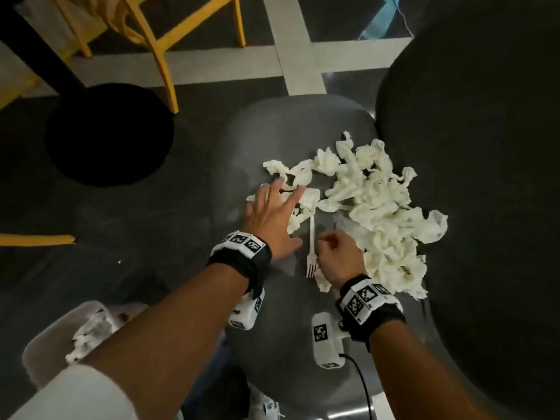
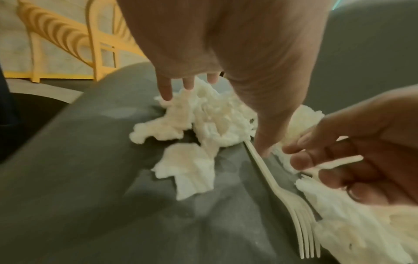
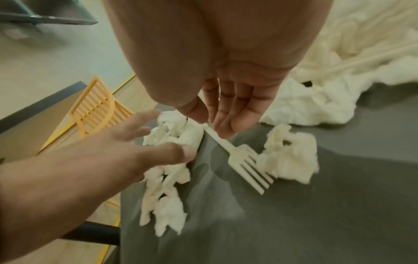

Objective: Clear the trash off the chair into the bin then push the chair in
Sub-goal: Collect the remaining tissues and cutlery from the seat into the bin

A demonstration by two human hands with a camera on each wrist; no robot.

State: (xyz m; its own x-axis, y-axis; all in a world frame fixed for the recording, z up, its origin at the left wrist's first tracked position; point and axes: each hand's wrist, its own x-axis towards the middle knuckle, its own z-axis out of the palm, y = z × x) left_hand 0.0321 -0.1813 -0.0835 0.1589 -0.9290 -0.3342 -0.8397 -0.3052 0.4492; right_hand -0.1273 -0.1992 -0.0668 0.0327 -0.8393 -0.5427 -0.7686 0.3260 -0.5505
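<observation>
A grey chair seat (image 1: 291, 122) holds a heap of crumpled white tissues (image 1: 372, 201) and a white plastic fork (image 1: 311, 247). My left hand (image 1: 281, 195) lies spread and flat over the loose tissues (image 2: 192, 116) at the left edge of the heap, with its thumb near the fork's handle (image 2: 271, 178). My right hand (image 1: 330, 247) hovers just right of the fork (image 3: 239, 159) with fingers curled. In the left wrist view it pinches a thin white plastic stick (image 2: 339, 161). An off-white bin (image 1: 39, 344) with tissues inside stands on the floor at lower left.
A large dark round surface (image 1: 485, 147) overlaps the seat's right side. A black round table base (image 1: 109, 134) sits on the floor to the left, with a yellow chair (image 1: 157, 40) beyond it. Cabled wrist cameras hang under both forearms.
</observation>
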